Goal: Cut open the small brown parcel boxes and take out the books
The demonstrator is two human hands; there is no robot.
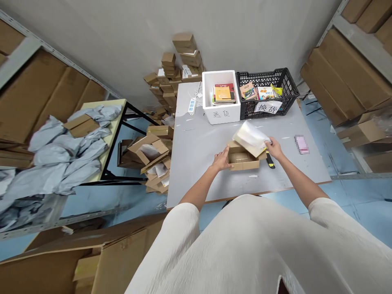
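Cardboard box (244, 165), small and open-topped, is sitting near the front edge of a gray table (196, 163). We are gripping its left end with our left hand (222, 160), while our right hand (275, 148) is pinching the right corner of a pale, glossy packet (249, 138) that is tilting over the box's right part; whether the two are touching, we cannot tell. A black-and-yellow tool (270, 161) is lying just right of the box, and a pink, pixelated object (301, 144) is resting farther right. Along the back, a white bin (222, 116) and a black crate (243, 109) are standing side by side, both holding books, with a power strip (192, 106) lying to their left. Beyond, smaller cartons (170, 87) are piling up against a plain wall (107, 32). To our left, gray parcels (69, 147) are covering most of a pale yellow table (114, 127). Large brown cartons (339, 77) are filling shelves on both sides, and blue flooring (79, 204) is showing below.
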